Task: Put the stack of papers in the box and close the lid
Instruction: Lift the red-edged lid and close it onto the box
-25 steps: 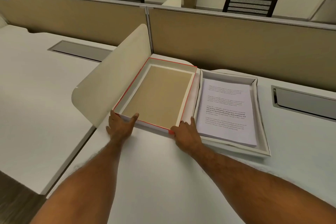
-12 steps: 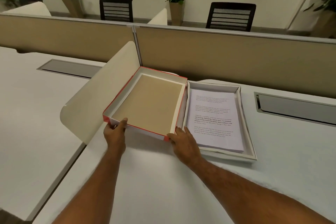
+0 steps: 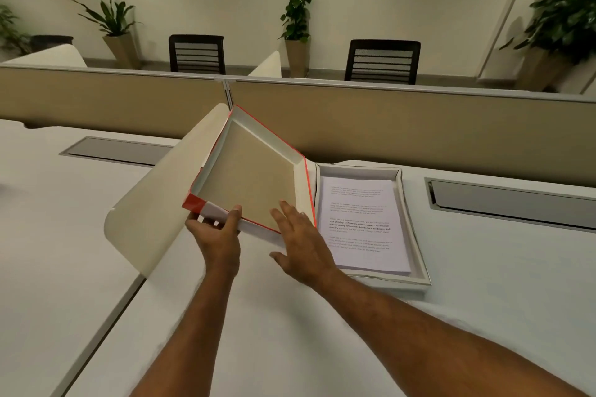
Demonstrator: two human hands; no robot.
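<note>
The lid, red-edged with a brown inside, is tilted up on its left side, its hollow facing me; its right edge sits low beside the box. My left hand grips the lid's near left corner. My right hand lies flat with fingers spread over the lid's near right edge, thumb apart below. To the right, the shallow white box rests on the desk. In it lies the stack of papers, printed side up.
A curved cream divider stands just left of the lid. A tan partition runs behind the desk. Grey cable hatches sit in the desktop at the right and far left. Chairs and plants stand beyond the partition.
The lid has left the desk and tipped up on its left side, turning toward the box. My right hand has shifted from the lid's corner onto its near edge.
</note>
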